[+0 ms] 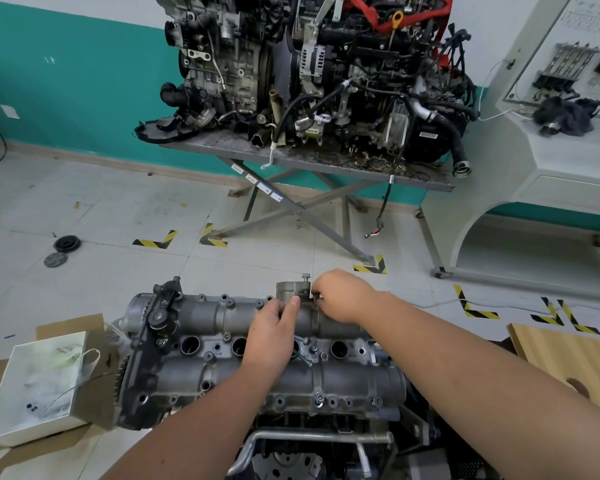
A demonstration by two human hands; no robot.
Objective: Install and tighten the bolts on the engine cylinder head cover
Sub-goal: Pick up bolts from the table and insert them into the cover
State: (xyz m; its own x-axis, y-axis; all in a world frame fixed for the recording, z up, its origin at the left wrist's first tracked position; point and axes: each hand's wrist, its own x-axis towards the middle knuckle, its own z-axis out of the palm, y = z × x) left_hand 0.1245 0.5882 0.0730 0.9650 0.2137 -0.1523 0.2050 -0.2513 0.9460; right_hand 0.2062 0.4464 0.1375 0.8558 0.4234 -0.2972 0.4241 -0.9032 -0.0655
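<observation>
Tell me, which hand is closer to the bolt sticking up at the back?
Right. The right hand is just beside the upright bolt; the left hand sits lower, nearer the person.

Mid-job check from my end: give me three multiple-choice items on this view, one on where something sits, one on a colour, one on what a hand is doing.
1. Where is the white box?
A. On cardboard, left of the cylinder head cover
B. On the metal table
C. On the wooden board

2. What colour is the lower wall behind the engines?
A. Yellow
B. Teal
C. Red

3. What is the right hand doing?
A. Hanging idle
B. Lying flat on the floor
C. Pinching a small part at the cover's far edge

Answers: 1 A, the box rests on flattened cardboard beside the cover's left end. 2 B, the band under the white upper wall is teal. 3 C, its fingertips are curled around something small there, near the left hand.
</observation>
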